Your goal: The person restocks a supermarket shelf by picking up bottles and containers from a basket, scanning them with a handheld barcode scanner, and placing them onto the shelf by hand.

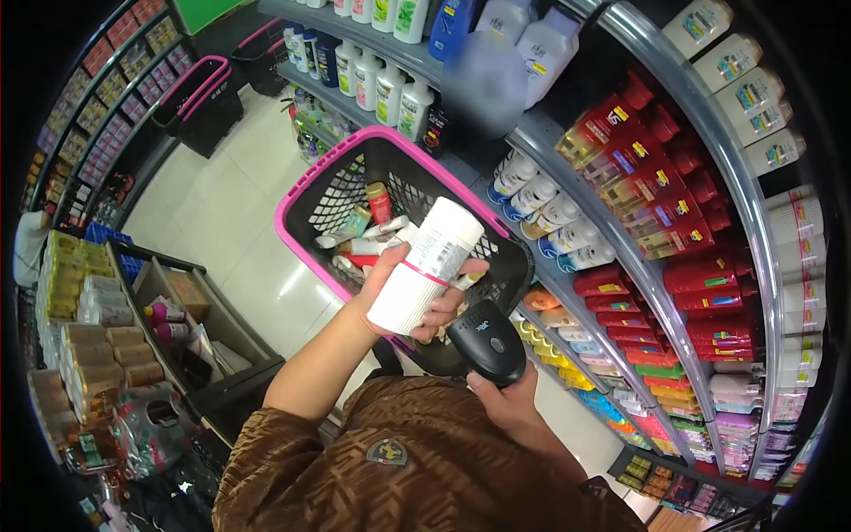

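Observation:
A white cylindrical container [439, 235] with a printed label and a thin pink band is gripped in my left hand [383, 288], fingers wrapped round it. It is tilted, its top end pointing up and to the right. Just below and right of it, my right hand [512, 399] is closed on a black handheld barcode scanner [489, 341], whose head is close to the container's lower end. Beneath both hands sits a black shopping basket with a pink rim [292, 191]. Inside lie a red bottle [378, 204] and several other tubes and bottles, partly hidden by my left hand and the container.
Shelves of shampoo bottles [390, 93] and red bottles [620, 133] curve along the right. More black baskets with pink rims [202, 97] stand on the tiled floor [226, 191]. At the left are a dark counter [222, 346] and stacked packs of goods [89, 355].

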A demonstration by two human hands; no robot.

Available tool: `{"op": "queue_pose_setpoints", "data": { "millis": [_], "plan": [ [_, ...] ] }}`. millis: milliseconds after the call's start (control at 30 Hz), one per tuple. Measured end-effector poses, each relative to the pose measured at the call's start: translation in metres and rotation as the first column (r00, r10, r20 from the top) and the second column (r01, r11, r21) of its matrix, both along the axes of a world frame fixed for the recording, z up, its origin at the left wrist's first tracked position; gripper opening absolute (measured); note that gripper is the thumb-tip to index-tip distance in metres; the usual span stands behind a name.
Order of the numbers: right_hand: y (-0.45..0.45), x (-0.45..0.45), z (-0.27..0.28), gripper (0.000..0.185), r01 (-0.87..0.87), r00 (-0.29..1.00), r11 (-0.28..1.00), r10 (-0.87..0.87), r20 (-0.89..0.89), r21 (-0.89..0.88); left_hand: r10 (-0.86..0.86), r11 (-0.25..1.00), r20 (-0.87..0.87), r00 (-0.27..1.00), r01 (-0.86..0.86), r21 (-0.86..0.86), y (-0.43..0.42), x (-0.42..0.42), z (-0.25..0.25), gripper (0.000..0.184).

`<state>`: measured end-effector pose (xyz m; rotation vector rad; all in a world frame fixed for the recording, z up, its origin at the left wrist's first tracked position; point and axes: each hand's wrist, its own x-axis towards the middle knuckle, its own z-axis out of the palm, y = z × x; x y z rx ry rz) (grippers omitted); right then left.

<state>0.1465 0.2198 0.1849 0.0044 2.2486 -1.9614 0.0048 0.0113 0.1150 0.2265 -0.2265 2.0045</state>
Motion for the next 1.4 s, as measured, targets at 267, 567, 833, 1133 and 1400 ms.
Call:
{"op": "queue_pose_setpoints", "data": {
  "millis": [267,567,833,1133,1400],
  "plan": [
    [0.056,0.023,-0.009,0.060,-0.023,0.995,0.999,0.026,-0.096,0.034,-0.101,0.950,-0.131,0.986,0.056,-0.308,0.041,0.044,-0.009,0.113],
    [0.150,0.061,0.004,0.053,-0.086,0.943,0.996,0.079,-0.323,-0.009,-0.110,0.929,-0.146,0.983,0.050,-0.366,0.127,0.094,0.015,0.119],
    [0.226,0.100,0.018,0.054,-0.032,0.939,0.999,0.027,-0.342,-0.010,0.025,0.784,-0.380,0.925,-0.254,-0.567,0.208,0.125,0.054,0.095],
    [0.285,0.135,0.003,0.062,0.039,0.880,0.979,-0.128,-0.458,-0.199,0.221,0.433,-0.970,0.100,-0.902,0.006,0.292,0.077,0.206,0.065],
    [0.315,0.158,-0.002,0.059,0.141,0.830,0.954,-0.258,-0.494,-0.263,0.308,0.410,-0.941,-0.138,-0.873,0.263,0.461,0.026,0.353,0.054]
  ]
}}
